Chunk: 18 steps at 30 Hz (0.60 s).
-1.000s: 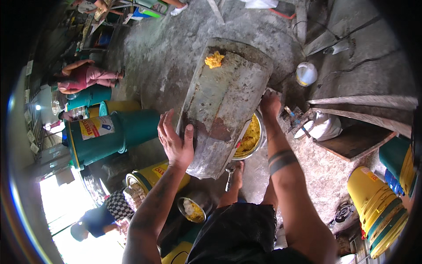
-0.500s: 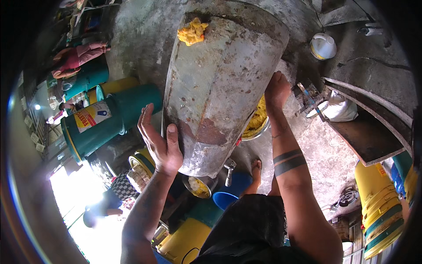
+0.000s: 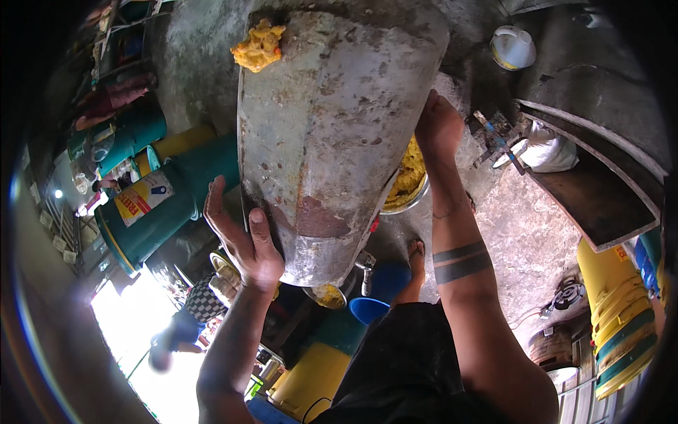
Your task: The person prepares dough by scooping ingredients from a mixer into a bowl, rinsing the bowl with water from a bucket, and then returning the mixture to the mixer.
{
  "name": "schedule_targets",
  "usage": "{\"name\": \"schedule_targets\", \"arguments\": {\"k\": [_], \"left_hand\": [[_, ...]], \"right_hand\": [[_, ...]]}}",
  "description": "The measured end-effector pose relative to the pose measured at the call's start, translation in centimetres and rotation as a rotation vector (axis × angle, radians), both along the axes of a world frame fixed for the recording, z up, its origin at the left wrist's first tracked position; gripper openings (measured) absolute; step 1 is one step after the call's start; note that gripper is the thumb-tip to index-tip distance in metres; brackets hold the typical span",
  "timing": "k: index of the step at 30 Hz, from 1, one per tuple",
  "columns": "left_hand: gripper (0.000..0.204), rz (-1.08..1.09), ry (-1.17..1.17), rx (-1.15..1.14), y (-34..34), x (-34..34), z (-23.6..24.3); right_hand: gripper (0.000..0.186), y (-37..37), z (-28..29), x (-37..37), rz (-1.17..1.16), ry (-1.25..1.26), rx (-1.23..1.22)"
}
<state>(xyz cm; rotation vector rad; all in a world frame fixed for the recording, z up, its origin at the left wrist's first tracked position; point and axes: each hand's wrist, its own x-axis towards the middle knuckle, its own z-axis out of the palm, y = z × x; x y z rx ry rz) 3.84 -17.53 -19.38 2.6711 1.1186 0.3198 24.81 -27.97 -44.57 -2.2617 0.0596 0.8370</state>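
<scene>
In front of me is a large, scuffed grey metal casing [image 3: 339, 134], long and narrowing toward me, with rust and a dark reddish patch low on its face. A lump of yellow, dough-like stuff [image 3: 258, 46] sticks at its far left corner. My left hand [image 3: 246, 244] lies along the near left edge, fingers stretched and thumb apart. My right hand [image 3: 439, 127] is closed at the right edge; its fingertips are hidden. Partly beneath the casing, beside my right wrist, a round metal basin [image 3: 402, 208] holds yellow mash [image 3: 409, 177].
Green drums [image 3: 148, 208] lie or stand at left. A small metal bowl [image 3: 326, 297] and a blue tub [image 3: 369, 309] are near my bare foot [image 3: 417, 258]. At right are a white sack [image 3: 551, 150], a wooden trough [image 3: 607, 219] and stacked yellow buckets [image 3: 614, 311]. People are at far left.
The casing, with the yellow lump on it, has shifted left in view, and both hands with it. More of the basin's near side shows; less of the small bowl does.
</scene>
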Motion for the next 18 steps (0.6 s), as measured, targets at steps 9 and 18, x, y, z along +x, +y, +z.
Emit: {"name": "schedule_targets", "arguments": {"k": [9, 18], "left_hand": [[0.068, -0.058, 0.039, 0.044, 0.5, 0.1, -0.1], [0.066, -0.036, 0.044, 0.1, 1.0, -0.8, 0.9]], "right_hand": [[0.032, -3.1, -3.5, 3.9, 0.894, -0.244, 0.108], [0.041, -0.1, 2.2, 0.9, 0.659, -0.143, -0.198]]}}
